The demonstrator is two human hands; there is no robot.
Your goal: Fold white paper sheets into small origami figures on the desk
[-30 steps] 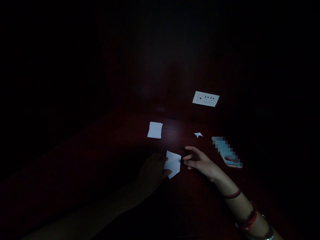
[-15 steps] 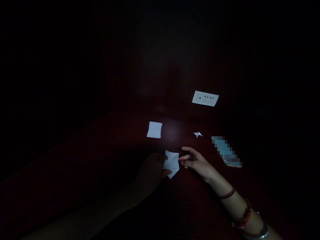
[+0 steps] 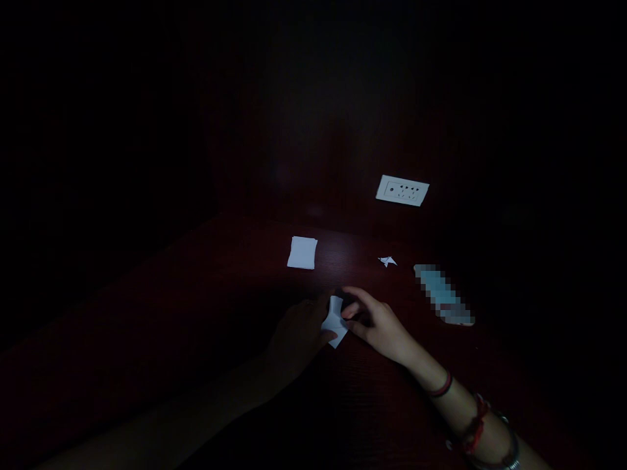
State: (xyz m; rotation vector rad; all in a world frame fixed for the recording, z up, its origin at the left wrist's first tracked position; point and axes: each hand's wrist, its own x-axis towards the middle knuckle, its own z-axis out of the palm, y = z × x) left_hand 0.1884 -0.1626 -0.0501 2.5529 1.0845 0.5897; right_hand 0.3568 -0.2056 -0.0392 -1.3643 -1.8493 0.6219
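A partly folded white sheet of paper (image 3: 335, 321) is between my hands, above or on the dark table. My left hand (image 3: 301, 333), deep in shadow, grips its left side, the thumb lying over the lower part. On the right edge, my right hand (image 3: 375, 320) pinches the paper between thumb and fingers, and that side bends up and inward. The fingertips of both hands are close together at the top of the sheet, where shadow hides part of them.
Behind the hands lies a stack of white paper squares (image 3: 302, 253). A small folded paper figure (image 3: 387, 261) stands to its right, and a phone (image 3: 443, 294) with a blurred screen lies farther right. A white socket plate (image 3: 402, 190) is on the dark wall.
My right hand has moved left onto the paper's right edge and closed on it. The right side of the sheet now curls inward. My left hand has barely moved.
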